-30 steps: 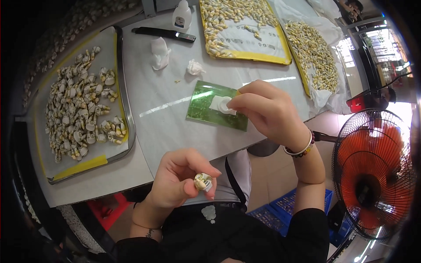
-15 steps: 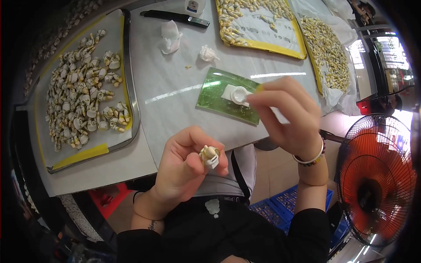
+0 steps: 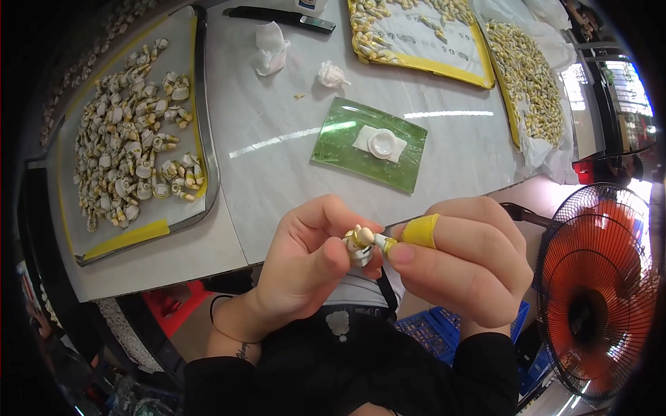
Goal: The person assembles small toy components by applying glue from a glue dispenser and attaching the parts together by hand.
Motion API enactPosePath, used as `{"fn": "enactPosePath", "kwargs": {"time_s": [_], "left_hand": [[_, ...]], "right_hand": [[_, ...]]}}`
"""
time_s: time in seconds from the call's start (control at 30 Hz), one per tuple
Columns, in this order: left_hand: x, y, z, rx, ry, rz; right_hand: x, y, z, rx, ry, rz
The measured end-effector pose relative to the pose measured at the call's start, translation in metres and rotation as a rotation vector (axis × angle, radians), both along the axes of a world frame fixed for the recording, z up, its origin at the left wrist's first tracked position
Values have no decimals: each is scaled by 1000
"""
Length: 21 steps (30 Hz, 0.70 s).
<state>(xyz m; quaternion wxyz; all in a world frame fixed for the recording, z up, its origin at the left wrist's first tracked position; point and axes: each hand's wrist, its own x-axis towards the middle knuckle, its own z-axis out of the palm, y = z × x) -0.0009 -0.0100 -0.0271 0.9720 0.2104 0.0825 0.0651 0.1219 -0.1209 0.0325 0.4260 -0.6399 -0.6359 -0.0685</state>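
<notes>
Between the thumb and fingers of my left hand (image 3: 302, 253) sits a small white and yellow figurine (image 3: 359, 254). My right hand (image 3: 472, 260), with a yellow band around one finger, pinches a tiny white and yellow figurine part (image 3: 384, 243). The part's pale end meets the figurine's side, or nearly so; I cannot tell whether they touch. Beyond both hands, a green slab (image 3: 338, 142) lies on the table and bears a white pad with a small round white dish (image 3: 383, 144) on it. The dish seems to hold something clear or whitish.
A tray (image 3: 202, 104) of many similar figurines stands at the left. Yellow-edged trays (image 3: 444, 71) of small parts (image 3: 524, 83) lie at the far right. A black-handled cutter (image 3: 277, 19), crumpled tissues (image 3: 333, 75) and a bottle are at the back. An orange fan (image 3: 593, 291) stands at the right.
My right hand has come back from the dish toward me, bringing the small part to the figurine. My left hand has shifted slightly right with the figurine.
</notes>
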Motion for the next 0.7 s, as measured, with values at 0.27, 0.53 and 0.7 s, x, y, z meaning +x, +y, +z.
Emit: {"fn": "enactPosePath", "kwargs": {"time_s": [0.27, 0.53, 0.7], "left_hand": [[-2, -3, 4, 54, -20, 76], [-6, 11, 7, 1142, -180, 396], [-4, 11, 10, 1209, -237, 426]], "right_hand": [[4, -4, -9, 122, -74, 59], [3, -2, -19, 155, 185, 186], [-1, 2, -25, 264, 250, 233]]}}
